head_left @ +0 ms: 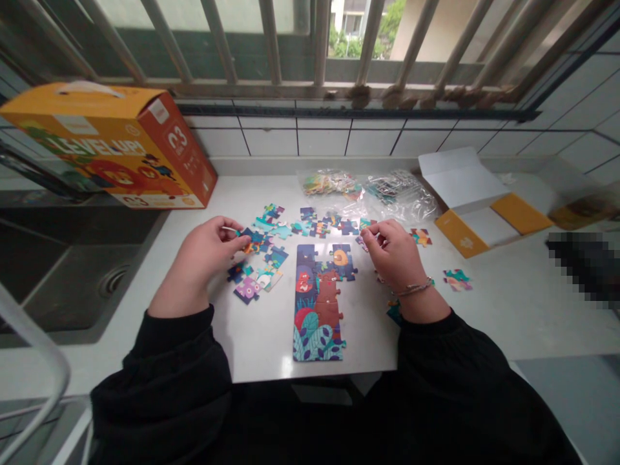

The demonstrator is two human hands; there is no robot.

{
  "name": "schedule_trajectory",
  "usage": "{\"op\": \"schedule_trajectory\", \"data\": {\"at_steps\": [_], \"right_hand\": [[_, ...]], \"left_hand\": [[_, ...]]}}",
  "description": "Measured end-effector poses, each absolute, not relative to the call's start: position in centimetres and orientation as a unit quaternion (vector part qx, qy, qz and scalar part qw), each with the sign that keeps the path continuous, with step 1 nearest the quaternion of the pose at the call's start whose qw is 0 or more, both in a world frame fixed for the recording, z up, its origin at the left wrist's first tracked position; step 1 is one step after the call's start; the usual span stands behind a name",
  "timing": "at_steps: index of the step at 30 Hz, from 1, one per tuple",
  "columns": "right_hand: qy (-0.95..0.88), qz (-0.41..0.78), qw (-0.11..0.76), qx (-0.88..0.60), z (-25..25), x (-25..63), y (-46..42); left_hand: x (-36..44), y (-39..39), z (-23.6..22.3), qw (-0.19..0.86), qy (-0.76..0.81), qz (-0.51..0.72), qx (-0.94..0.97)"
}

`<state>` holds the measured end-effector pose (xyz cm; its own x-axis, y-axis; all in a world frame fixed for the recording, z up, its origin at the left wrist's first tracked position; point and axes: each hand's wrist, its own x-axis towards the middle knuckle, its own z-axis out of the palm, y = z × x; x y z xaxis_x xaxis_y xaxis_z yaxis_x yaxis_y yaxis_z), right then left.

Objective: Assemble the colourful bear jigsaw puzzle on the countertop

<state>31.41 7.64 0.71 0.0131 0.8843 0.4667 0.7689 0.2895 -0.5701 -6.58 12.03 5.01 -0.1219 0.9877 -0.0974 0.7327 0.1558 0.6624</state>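
My left hand (208,255) pinches a dark blue and orange puzzle piece (252,241) over a loose cluster of pieces. My right hand (394,248) has thumb and fingers closed at the right end of a row of loose pieces (334,223); what is between the fingertips is too small and covered to make out. Between the hands lies a partly joined puzzle (329,303), with a brown bear, blue leaves and a red creature. Its right side is a row of open knobs. More pieces lie partly hidden under my right hand and wrist.
Clear plastic bags of puzzle pieces (334,184) lie at the back, beside an opened yellow and white box (477,200). An orange carton (111,148) stands at the back left, next to a dark sink (62,271). A loose piece (457,279) lies at right.
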Motion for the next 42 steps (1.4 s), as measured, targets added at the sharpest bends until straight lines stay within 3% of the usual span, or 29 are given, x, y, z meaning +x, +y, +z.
{"op": "schedule_trajectory", "data": {"at_steps": [3, 6, 10, 15, 18, 25, 42], "right_hand": [[-0.689, 0.095, 0.402, -0.596, 1.0, 31.2, 7.3], [-0.678, 0.165, 0.399, -0.595, 1.6, 30.7, 6.7], [-0.694, 0.31, 0.383, -0.525, 2.4, 30.0, 5.8], [-0.672, 0.484, 0.346, -0.441, 2.0, 30.2, 5.5], [-0.66, 0.526, 0.325, -0.427, 1.2, 30.9, 5.6], [-0.665, 0.539, 0.229, -0.464, -0.1, 32.4, 5.8], [-0.772, 0.319, 0.206, -0.51, 0.2, 30.8, 5.4]], "left_hand": [[-4.5, 11.2, 5.4, 0.434, 0.569, 0.282, 0.639], [-1.4, 10.0, 5.3, 0.511, 0.461, 0.216, 0.693], [2.7, 8.6, 4.0, 0.532, 0.339, 0.171, 0.757], [5.6, 7.8, 1.5, 0.555, 0.312, 0.222, 0.738], [5.9, 7.8, 0.7, 0.557, 0.309, 0.256, 0.728], [4.4, 8.8, 1.1, 0.276, 0.325, 0.211, 0.88], [4.2, 9.0, 0.3, 0.283, 0.269, 0.17, 0.905]]}}
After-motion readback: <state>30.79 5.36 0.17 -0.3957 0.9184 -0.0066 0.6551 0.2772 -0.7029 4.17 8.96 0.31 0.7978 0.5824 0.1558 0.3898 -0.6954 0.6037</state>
